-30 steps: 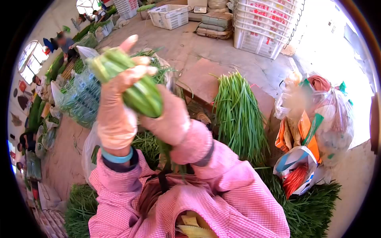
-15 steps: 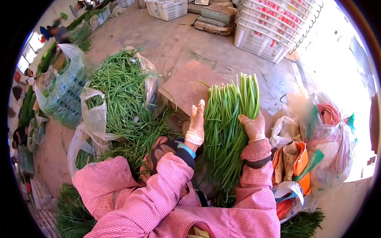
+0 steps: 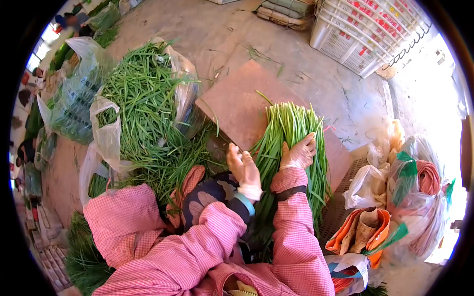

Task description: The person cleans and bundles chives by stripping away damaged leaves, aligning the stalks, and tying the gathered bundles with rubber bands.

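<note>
A thick bundle of garlic chives (image 3: pixel 289 121) lies in front of me, its pale cut ends pointing away over a brown board (image 3: pixel 242 93). On top of it rests my right hand (image 3: pixel 298 154), thinly gloved, with thumb and fingers spread across the stalks. My left hand (image 3: pixel 243 170), gloved too, is just left of the bundle, fingers loosely stretched and nothing in them. Whether its edge touches the leaves I cannot tell. A bit of red string (image 3: pixel 329 128) shows at the bundle's right side.
Loose chives (image 3: pixel 148 93) overflow a plastic bag on the left, beside another filled bag (image 3: pixel 81 106). To the right are an orange bag (image 3: pixel 368 224) and a clear bag with pink cords (image 3: pixel 427 177). Stacked white crates (image 3: pixel 345 49) stand at the back right.
My right hand has released the handful it gripped and lies on the bundle, where the stalks now sit together. My left hand has dropped lower. The view has shifted slightly.
</note>
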Available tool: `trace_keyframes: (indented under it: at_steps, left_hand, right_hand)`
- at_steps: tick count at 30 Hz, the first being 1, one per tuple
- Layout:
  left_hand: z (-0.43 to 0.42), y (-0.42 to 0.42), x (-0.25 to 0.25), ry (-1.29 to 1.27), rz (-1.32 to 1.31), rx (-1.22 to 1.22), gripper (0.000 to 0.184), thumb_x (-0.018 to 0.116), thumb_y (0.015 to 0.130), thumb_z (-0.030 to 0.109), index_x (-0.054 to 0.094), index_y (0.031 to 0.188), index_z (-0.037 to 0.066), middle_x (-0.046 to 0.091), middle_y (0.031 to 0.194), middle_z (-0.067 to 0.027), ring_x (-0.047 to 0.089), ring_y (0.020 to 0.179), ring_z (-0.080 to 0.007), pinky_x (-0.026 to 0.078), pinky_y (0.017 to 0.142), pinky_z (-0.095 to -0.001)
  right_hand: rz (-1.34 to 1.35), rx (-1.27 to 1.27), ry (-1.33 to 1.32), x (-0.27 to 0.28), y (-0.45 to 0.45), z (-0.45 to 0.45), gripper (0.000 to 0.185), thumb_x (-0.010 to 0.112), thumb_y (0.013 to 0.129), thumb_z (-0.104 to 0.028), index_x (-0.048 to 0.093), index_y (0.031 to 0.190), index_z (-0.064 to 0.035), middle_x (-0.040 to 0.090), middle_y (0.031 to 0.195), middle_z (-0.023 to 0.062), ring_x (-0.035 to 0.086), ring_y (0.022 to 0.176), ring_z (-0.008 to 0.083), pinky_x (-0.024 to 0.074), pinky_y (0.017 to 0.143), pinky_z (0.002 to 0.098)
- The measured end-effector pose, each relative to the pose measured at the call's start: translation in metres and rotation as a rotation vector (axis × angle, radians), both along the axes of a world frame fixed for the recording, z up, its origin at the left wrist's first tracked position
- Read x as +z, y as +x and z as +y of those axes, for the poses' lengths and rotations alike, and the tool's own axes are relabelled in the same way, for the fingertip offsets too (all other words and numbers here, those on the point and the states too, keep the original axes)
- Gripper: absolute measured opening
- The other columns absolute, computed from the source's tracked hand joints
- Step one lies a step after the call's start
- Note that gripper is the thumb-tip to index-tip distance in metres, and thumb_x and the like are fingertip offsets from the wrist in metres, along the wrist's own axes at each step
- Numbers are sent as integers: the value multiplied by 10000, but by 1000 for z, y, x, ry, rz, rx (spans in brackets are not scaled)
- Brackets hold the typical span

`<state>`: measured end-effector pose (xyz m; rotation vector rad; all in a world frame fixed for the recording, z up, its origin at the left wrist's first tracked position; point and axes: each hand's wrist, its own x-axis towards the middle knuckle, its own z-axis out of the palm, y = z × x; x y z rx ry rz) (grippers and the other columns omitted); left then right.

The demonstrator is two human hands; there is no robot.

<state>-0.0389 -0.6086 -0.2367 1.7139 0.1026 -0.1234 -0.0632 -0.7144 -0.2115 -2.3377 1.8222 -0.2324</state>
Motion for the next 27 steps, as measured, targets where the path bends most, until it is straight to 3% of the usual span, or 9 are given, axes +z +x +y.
trace_keyframes:
  at_steps: [1,4,12,19,21,23,25,26,27]
  left_hand:
    - [7,12,-7,144,-61,38,480,494,806,104,361,1266,69,439,1162,-148,363,1121,-300,290,952,-394]
    - [18,29,-1,825,-241,-373,434,512,721,36,526,1131,176,487,1082,-51,411,998,-271,357,833,-361]
    - [7,52,-17,800,-369,-527,152,545,713,168,673,790,140,601,871,-83,523,882,-250,416,769,-351]
    - [-40,107,2,722,-480,-579,110,585,686,159,685,720,124,613,823,-101,565,841,-266,430,778,-349]
    - [-49,103,2,720,-394,-654,188,560,693,110,667,847,113,604,908,-104,539,937,-260,394,860,-332]
    - [-49,78,-2,252,-378,-172,378,526,706,69,563,1081,87,527,1094,-130,449,1083,-268,320,951,-344]
    - [-37,45,17,133,-453,-97,530,493,723,51,394,1243,44,389,1258,-144,345,1178,-281,242,1006,-365]
    - [-33,27,18,100,-391,-176,563,496,787,150,300,1295,7,290,1337,-170,269,1239,-300,196,1030,-370]
    - [-32,15,28,142,-192,-336,824,472,798,505,121,1352,6,153,1390,-205,141,1290,-329,117,1053,-375]
  right_hand:
    - [-6,0,-2,0,0,0,952,734,631,-339,154,1329,-51,342,1279,134,386,1123,293,421,841,413]
    - [0,6,-12,0,1,1,949,732,629,-362,167,1326,-53,352,1273,128,400,1117,279,433,827,403]
    - [-40,43,-58,-5,-6,-5,966,736,620,-372,166,1331,-51,351,1272,134,408,1103,300,441,829,392]
    - [11,-15,6,4,1,0,984,732,621,-381,144,1345,-68,343,1285,122,398,1119,269,438,815,397]
    - [-5,-35,25,8,5,4,987,734,630,-349,119,1348,-65,325,1287,130,385,1118,294,419,843,418]
    - [-8,-44,25,7,6,4,993,733,629,-355,115,1349,-64,333,1285,128,385,1119,293,418,836,426]
    - [10,-55,-3,4,6,5,1007,735,613,-389,130,1351,-68,340,1288,112,394,1117,254,420,826,403]
    - [-57,-30,15,7,3,5,963,715,653,-324,107,1352,-62,341,1279,142,383,1121,302,417,835,427]
    - [-56,-32,15,6,1,5,963,715,653,-324,107,1352,-62,341,1279,142,383,1121,302,417,835,427]
